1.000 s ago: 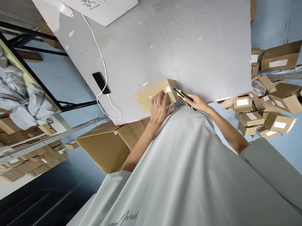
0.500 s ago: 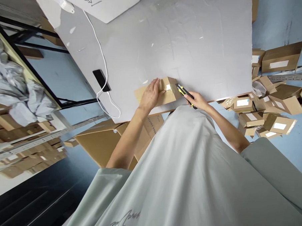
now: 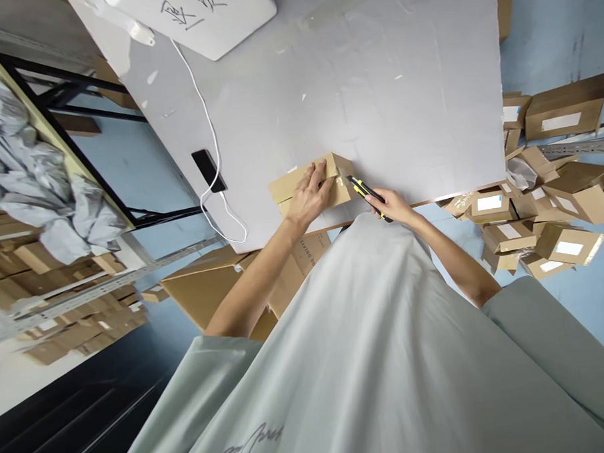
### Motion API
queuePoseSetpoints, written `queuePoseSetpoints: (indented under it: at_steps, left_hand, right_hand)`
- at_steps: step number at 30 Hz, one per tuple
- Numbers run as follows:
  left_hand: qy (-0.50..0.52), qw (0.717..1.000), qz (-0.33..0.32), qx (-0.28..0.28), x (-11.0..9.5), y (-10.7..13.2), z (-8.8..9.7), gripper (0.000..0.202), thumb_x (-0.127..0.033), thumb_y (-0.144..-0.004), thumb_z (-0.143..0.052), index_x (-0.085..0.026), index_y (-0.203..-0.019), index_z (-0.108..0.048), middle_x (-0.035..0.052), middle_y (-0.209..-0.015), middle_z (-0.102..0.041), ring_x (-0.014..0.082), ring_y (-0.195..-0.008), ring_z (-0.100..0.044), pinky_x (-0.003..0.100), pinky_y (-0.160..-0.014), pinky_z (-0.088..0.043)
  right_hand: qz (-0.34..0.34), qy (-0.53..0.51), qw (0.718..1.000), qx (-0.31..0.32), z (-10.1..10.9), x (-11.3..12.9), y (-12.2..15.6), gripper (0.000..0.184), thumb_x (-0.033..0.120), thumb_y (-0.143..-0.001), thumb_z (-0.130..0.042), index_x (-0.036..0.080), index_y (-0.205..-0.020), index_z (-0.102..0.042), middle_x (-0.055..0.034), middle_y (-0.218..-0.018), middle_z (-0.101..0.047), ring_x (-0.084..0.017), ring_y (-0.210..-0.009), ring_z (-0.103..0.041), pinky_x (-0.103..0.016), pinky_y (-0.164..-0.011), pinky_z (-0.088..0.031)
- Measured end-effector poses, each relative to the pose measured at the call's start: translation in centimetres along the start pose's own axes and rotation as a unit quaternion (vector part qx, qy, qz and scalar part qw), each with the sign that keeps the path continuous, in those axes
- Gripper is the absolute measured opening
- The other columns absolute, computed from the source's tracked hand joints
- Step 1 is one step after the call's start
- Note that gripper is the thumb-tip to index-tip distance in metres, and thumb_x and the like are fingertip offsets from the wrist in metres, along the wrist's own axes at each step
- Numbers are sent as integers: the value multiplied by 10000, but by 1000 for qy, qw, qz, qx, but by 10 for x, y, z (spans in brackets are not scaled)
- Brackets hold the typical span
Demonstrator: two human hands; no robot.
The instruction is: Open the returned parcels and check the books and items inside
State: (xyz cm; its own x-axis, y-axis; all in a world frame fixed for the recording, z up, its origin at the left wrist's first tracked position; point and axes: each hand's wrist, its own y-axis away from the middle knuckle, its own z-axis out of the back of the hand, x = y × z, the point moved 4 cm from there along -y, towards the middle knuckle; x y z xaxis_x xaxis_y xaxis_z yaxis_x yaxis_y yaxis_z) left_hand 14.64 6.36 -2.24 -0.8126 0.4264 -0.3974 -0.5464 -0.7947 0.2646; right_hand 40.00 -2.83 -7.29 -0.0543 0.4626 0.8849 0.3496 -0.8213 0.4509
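A small tan cardboard box (image 3: 339, 194) lies near the front edge of the grey table (image 3: 402, 128), with clear tape along its top seam. My left hand (image 3: 307, 198) presses down over the middle of the box and grips it, hiding part of the top. In my right hand (image 3: 394, 206) is a black and yellow utility knife (image 3: 364, 193). Its tip points left at the taped seam near the right end of the box; whether the blade touches cannot be made out.
A black phone (image 3: 208, 169) with a white cable (image 3: 211, 127) lies left on the table. Behind it sits a white case (image 3: 213, 23) with black writing. A large open carton (image 3: 199, 291) stands below the front edge. Opened boxes (image 3: 566, 248) are heaped on the floor at right.
The knife tip has moved left, from beside the box's right end to over its taped seam. My left hand has shifted slightly right on the box, fingers more bent. The view has tilted slightly.
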Motion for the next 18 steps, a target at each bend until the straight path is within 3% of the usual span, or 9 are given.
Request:
queuePoseSetpoints:
  at_steps: [7, 18]
  left_hand:
    - [-31, 999, 0, 13, -36, 19, -15, 611, -545, -1059, -747, -103, -1472, -657, 332, -1861, -349, 508, -1767, -299, 757, -1419, -327]
    - [-7, 1000, 21, 3, -35, 18, -12, 646, -515, -995, -850, -138, -1457, -601, 333, -1841, -386, 520, -1763, -315, 782, -1403, -353]
  right_hand:
    - [-1, 16, 1000, 5, 7, 1, -2, 646, 870, -1045, -600, 231, -976, -651, 4, -792, -742, -126, -565, -671, -234, -567, -499]
    - [16, 52, 998, 36, 25, 16, -6, 584, 781, -1060, -667, 226, -881, -657, 28, -687, -665, -118, -523, -575, -250, -576, -452]
